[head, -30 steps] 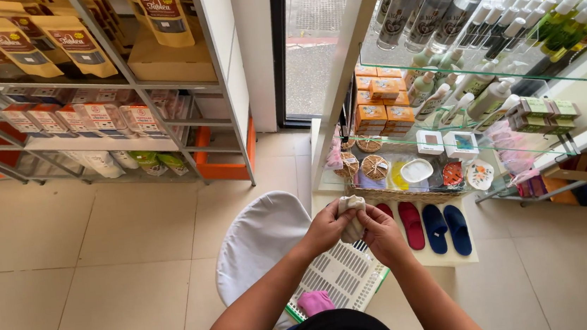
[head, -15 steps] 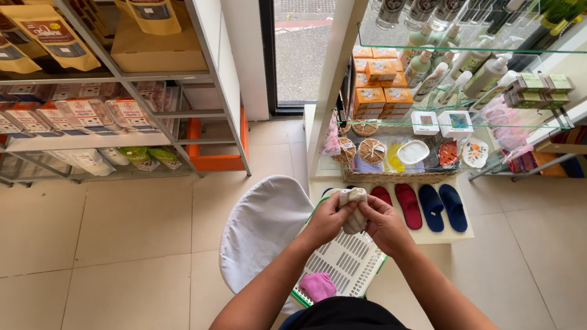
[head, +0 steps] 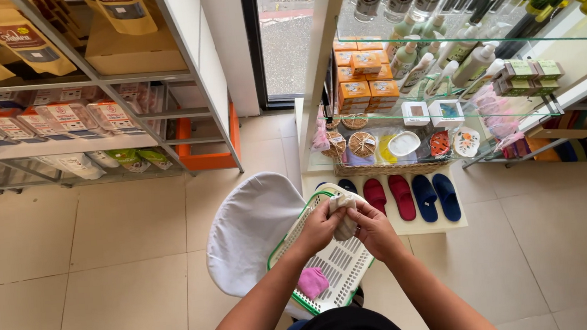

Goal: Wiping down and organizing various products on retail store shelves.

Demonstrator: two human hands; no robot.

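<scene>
A small cream cloth (head: 344, 213), bunched into a lump, is held between both hands above the far rim of a white slatted basket with green trim (head: 331, 268). Its long axis runs roughly from the far rim toward the person, one end peeking out above the knuckles; no clear pointing direction can be made out in the crumpled fabric. The left hand (head: 322, 227) is closed around the cloth's left side, fingers curled over it. The right hand (head: 376, 230) is closed on the right side, thumb and fingertips pinching the fabric. The cloth is thus enclosed between the two hands, touching both, and is not seen resting on the basket. A pink cloth (head: 312, 282) lies inside the basket near its left edge. The basket sits on a white padded seat (head: 253, 229). Beyond the hands, red and blue slippers (head: 413, 197) are laid out on a low shelf.
</scene>
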